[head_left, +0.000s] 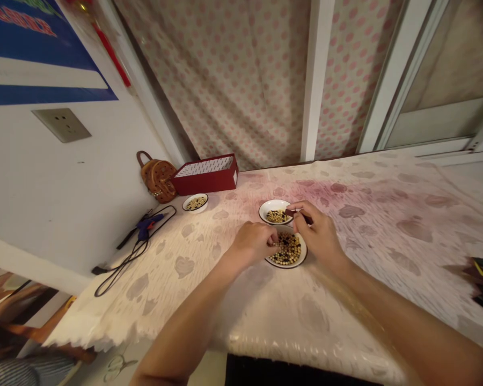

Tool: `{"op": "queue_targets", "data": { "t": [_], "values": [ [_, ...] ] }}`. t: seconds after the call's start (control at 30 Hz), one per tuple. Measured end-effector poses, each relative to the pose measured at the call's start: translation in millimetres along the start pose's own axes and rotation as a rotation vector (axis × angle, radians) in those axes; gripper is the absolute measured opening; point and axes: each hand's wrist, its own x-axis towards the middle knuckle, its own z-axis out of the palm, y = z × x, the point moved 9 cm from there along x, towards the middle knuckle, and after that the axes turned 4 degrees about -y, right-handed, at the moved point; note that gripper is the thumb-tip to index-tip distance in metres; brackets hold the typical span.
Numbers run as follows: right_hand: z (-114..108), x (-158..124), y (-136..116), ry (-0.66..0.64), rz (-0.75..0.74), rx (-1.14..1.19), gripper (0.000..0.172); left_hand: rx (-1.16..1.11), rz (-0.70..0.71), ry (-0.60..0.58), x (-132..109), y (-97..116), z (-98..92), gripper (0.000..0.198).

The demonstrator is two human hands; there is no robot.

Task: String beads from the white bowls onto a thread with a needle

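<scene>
A white bowl with a dark rim [286,265] stands at the middle of the table, filled with small round yellow and black pieces [290,247] that look like beans or beads. My left hand [253,241] reaches over its left side, fingers curled in among the pieces; what they pinch, if anything, is hidden. Just behind stands a second white bowl [270,205] holding similar pieces [277,216]. Between thumb and fingers, my right hand [320,230] grips a small dark brown stick-like piece [290,213], whose end is over the second bowl's right rim.
Farther left is a third, smaller bowl [201,208] of pieces, before a dark red open box [209,185] and a brown mini backpack [159,178]. A blue glue gun [147,227] with its cord lies near the left wall. Scissors [118,367] lie below the table's front edge.
</scene>
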Motion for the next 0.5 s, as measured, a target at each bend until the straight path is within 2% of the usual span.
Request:
{"op": "queue_targets", "data": {
  "t": [0.13, 0.23, 0.33, 0.4, 0.5],
  "values": [
    [1, 0, 1, -0.018, 0.014, 0.003, 0.022, -0.035, 0.014, 0.012, 2, 5, 4.9, 0.013],
    [1, -1, 1, -0.024, 0.026, 0.024, 0.021, -0.135, -0.01, 0.053, 2, 1, 2.0, 0.014],
    [1, -1, -2, -0.02, 0.012, 0.04, 0.021, -0.293, -0.04, 0.108, 3, -8, -0.7, 0.012],
    [2, -1, -4, -0.034, -0.003, 0.051, 0.021, -0.44, -0.013, 0.15, 5, -11, -1.9, 0.012],
    [4, -1, -8, -0.066, -0.033, 0.072, 0.021, -0.622, 0.04, 0.225, 8, -15, -4.9, 0.022]
  ]
}}
